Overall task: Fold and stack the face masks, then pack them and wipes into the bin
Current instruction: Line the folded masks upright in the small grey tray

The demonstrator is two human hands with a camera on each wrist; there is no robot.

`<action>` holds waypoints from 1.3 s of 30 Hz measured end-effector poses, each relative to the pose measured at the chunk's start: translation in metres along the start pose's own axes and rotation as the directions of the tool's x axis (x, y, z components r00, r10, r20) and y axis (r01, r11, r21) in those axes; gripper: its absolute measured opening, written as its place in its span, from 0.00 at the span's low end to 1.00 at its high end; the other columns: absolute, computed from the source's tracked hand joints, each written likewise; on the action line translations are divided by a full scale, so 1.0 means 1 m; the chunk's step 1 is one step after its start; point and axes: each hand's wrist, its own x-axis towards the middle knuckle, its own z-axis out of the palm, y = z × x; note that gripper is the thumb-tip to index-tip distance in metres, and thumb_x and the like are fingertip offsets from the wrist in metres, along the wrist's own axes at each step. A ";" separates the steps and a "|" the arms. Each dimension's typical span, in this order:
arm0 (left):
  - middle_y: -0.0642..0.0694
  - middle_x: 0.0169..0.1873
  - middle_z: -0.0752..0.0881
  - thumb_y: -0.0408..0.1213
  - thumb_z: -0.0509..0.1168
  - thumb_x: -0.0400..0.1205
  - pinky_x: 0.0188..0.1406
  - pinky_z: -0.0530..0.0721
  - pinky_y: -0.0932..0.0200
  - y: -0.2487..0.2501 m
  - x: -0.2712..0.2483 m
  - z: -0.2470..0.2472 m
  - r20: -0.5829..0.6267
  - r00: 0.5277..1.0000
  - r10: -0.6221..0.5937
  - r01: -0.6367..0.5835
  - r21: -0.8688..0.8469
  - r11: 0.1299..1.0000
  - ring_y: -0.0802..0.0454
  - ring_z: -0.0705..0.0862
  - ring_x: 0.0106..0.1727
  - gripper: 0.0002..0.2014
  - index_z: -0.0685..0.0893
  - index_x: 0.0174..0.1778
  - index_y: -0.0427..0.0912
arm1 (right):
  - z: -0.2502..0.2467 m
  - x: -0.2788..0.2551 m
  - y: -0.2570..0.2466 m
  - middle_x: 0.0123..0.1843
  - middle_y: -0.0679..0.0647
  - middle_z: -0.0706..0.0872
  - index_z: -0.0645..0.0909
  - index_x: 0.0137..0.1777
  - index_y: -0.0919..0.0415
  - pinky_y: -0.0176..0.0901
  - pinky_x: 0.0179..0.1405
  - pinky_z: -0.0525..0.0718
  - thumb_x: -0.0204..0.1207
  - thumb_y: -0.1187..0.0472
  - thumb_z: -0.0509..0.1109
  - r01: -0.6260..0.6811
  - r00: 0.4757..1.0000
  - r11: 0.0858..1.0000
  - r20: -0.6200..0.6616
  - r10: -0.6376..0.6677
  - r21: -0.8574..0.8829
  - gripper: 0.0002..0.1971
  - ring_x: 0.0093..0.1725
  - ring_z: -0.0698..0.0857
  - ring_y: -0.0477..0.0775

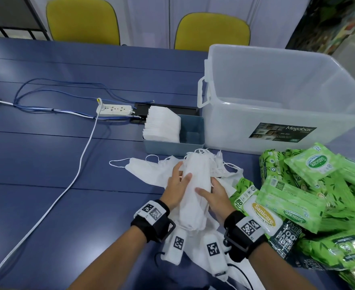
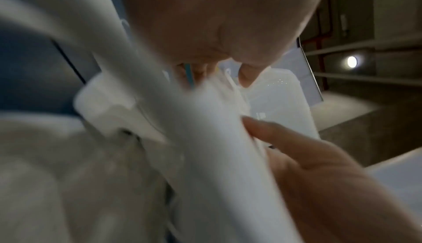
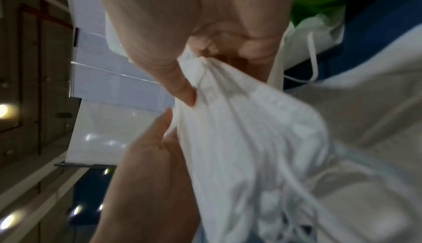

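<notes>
Stack of folded masks (image 1: 195,191): a thick white bundle is held on edge between both hands above the blue table (image 1: 47,164), near the front edge, with ear loops spilling out at its far end.
Left hand (image 1: 177,185): its fingers are wrapped over the left side and top of the bundle, gripping it; in the left wrist view the picture is blurred and only fingertips against white fabric are made out.
Right hand (image 1: 214,197): it is closed on the right side of the bundle, the thumb laid across the top; in the right wrist view the gathered mask edges (image 3: 239,120) are seen pinched under the thumb.
Loose masks (image 1: 149,170): unfolded white masks are spread flat on the table under and to the left of the hands.
Small blue box (image 1: 193,137): folded masks are stood upright in its left part; it is placed just beside the bin.
Bin (image 1: 277,97): a clear plastic tub with a side handle is stood at the right; a dark label reading "Megabox" is carried on its front wall.
Wipes (image 1: 298,197): green packs are heaped right of the hands; "Sanicare" is read on several, "Sanicare Cleansing Wipes" and "80" on one.
Dark pack (image 1: 285,239): it is partly covered; "100" and "FIBER" are legible.
Power strip (image 1: 115,109): it is laid white, with cables, at the table's middle.
</notes>
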 end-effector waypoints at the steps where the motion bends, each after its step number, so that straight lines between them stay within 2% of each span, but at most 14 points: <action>1: 0.46 0.61 0.78 0.46 0.57 0.85 0.59 0.73 0.64 -0.004 0.005 -0.008 -0.051 0.999 -0.001 0.005 0.082 0.997 0.52 0.77 0.60 0.24 0.63 0.77 0.46 | -0.002 0.001 -0.002 0.58 0.57 0.87 0.78 0.58 0.59 0.55 0.62 0.83 0.74 0.70 0.72 0.011 1.000 1.000 -0.013 -0.012 -0.023 0.15 0.58 0.86 0.57; 3: 0.44 0.62 0.79 0.52 0.54 0.77 0.66 0.71 0.51 -0.013 0.018 -0.030 -0.121 0.992 0.033 0.014 0.371 0.929 0.45 0.73 0.63 0.29 0.68 0.74 0.45 | -0.009 0.003 -0.004 0.57 0.57 0.86 0.76 0.58 0.59 0.50 0.59 0.83 0.76 0.73 0.71 0.018 0.998 0.999 -0.061 -0.020 -0.034 0.14 0.56 0.85 0.56; 5: 0.45 0.70 0.72 0.44 0.59 0.76 0.70 0.65 0.47 -0.022 0.027 -0.054 -0.099 0.994 0.052 0.045 0.783 0.620 0.43 0.66 0.72 0.29 0.67 0.75 0.46 | -0.016 0.006 -0.006 0.55 0.57 0.85 0.75 0.59 0.61 0.48 0.58 0.82 0.76 0.73 0.70 0.027 0.993 0.998 -0.115 -0.033 -0.048 0.14 0.54 0.84 0.55; 7: 0.46 0.77 0.62 0.38 0.64 0.75 0.74 0.60 0.42 -0.032 0.035 -0.077 -0.028 1.000 -0.001 0.026 0.945 0.327 0.44 0.58 0.78 0.35 0.60 0.78 0.48 | -0.020 0.009 -0.005 0.55 0.57 0.85 0.75 0.58 0.62 0.48 0.57 0.83 0.76 0.72 0.70 0.033 0.988 0.998 -0.148 -0.040 -0.053 0.14 0.53 0.84 0.55; 9: 0.48 0.80 0.56 0.40 0.67 0.73 0.77 0.56 0.36 -0.041 0.042 -0.092 -0.016 0.998 -0.067 0.034 0.957 0.289 0.46 0.53 0.81 0.41 0.55 0.80 0.49 | -0.024 0.013 -0.003 0.55 0.57 0.86 0.76 0.57 0.62 0.44 0.53 0.84 0.76 0.73 0.70 0.030 0.986 0.999 -0.163 -0.034 -0.025 0.13 0.52 0.84 0.54; 12: 0.47 0.79 0.61 0.47 0.68 0.74 0.75 0.60 0.38 -0.046 0.047 -0.099 -0.017 0.998 -0.058 0.034 0.953 0.301 0.45 0.60 0.79 0.41 0.55 0.81 0.48 | -0.026 0.015 0.001 0.53 0.56 0.85 0.76 0.57 0.63 0.36 0.46 0.84 0.76 0.73 0.70 0.038 0.983 0.999 -0.182 -0.036 0.005 0.13 0.50 0.84 0.52; 15: 0.48 0.72 0.71 0.53 0.67 0.77 0.68 0.68 0.43 -0.039 0.044 -0.096 0.032 0.999 0.014 -0.033 0.994 0.105 0.43 0.72 0.70 0.36 0.62 0.79 0.49 | -0.025 0.015 0.004 0.50 0.54 0.85 0.76 0.57 0.64 0.28 0.37 0.83 0.76 0.73 0.70 0.037 0.981 0.999 -0.193 -0.035 0.006 0.12 0.46 0.84 0.46; 18: 0.46 0.43 0.86 0.41 0.82 0.59 0.38 0.84 0.52 -0.038 0.043 -0.096 0.134 0.985 0.105 -0.132 0.991 -0.026 0.44 0.86 0.38 0.23 0.87 0.50 0.44 | -0.022 0.014 0.004 0.50 0.53 0.86 0.76 0.57 0.63 0.30 0.37 0.81 0.76 0.71 0.70 0.039 0.981 0.999 -0.189 -0.038 0.002 0.12 0.45 0.84 0.44; 20: 0.45 0.28 0.85 0.30 0.82 0.48 0.23 0.81 0.59 -0.042 0.041 -0.100 0.162 0.977 0.139 -0.167 0.986 0.027 0.44 0.83 0.24 0.20 0.87 0.35 0.42 | -0.021 0.013 0.004 0.50 0.54 0.86 0.76 0.57 0.63 0.29 0.37 0.81 0.76 0.71 0.70 0.046 0.982 0.999 -0.186 -0.043 0.013 0.11 0.45 0.84 0.44; 24: 0.38 0.50 0.85 0.30 0.65 0.76 0.44 0.80 0.49 -0.031 0.024 -0.102 -0.014 0.995 0.094 -0.029 0.899 0.437 0.33 0.83 0.48 0.19 0.75 0.64 0.39 | -0.023 0.009 0.007 0.59 0.61 0.85 0.74 0.60 0.62 0.41 0.49 0.83 0.76 0.72 0.71 0.055 0.978 0.998 -0.203 -0.052 0.009 0.15 0.50 0.84 0.52; 29: 0.42 0.53 0.81 0.28 0.63 0.81 0.44 0.75 0.56 -0.005 0.015 -0.106 -0.167 0.985 -0.049 0.105 0.345 0.933 0.45 0.79 0.52 0.13 0.77 0.61 0.34 | -0.028 0.001 0.010 0.75 0.44 0.67 0.59 0.80 0.52 0.48 0.71 0.72 0.74 0.77 0.69 0.136 0.981 0.988 -0.128 -0.144 -0.072 0.38 0.70 0.73 0.50; 31: 0.43 0.50 0.84 0.25 0.61 0.81 0.44 0.79 0.55 0.005 0.008 -0.101 -0.153 0.980 -0.130 0.138 0.046 0.989 0.44 0.80 0.51 0.08 0.80 0.54 0.36 | -0.027 -0.002 0.008 0.76 0.43 0.66 0.62 0.78 0.49 0.39 0.72 0.69 0.74 0.79 0.66 0.175 0.980 0.977 -0.069 -0.185 -0.122 0.37 0.71 0.71 0.43; 34: 0.42 0.47 0.87 0.26 0.62 0.82 0.45 0.82 0.49 0.016 -0.001 -0.090 -0.079 0.985 -0.156 0.147 -0.107 0.983 0.43 0.84 0.47 0.07 0.82 0.51 0.39 | -0.021 -0.005 0.002 0.68 0.47 0.76 0.73 0.70 0.53 0.17 0.52 0.73 0.76 0.81 0.62 0.180 0.983 0.976 -0.008 -0.182 -0.120 0.28 0.58 0.77 0.29; 39: 0.38 0.49 0.87 0.28 0.64 0.82 0.35 0.87 0.54 0.026 -0.010 -0.066 0.005 0.987 -0.158 0.155 -0.236 0.959 0.43 0.86 0.45 0.11 0.81 0.59 0.31 | -0.017 -0.005 -0.001 0.64 0.46 0.79 0.76 0.67 0.52 0.20 0.53 0.77 0.76 0.78 0.65 0.185 0.983 0.978 0.016 -0.184 -0.097 0.24 0.60 0.78 0.40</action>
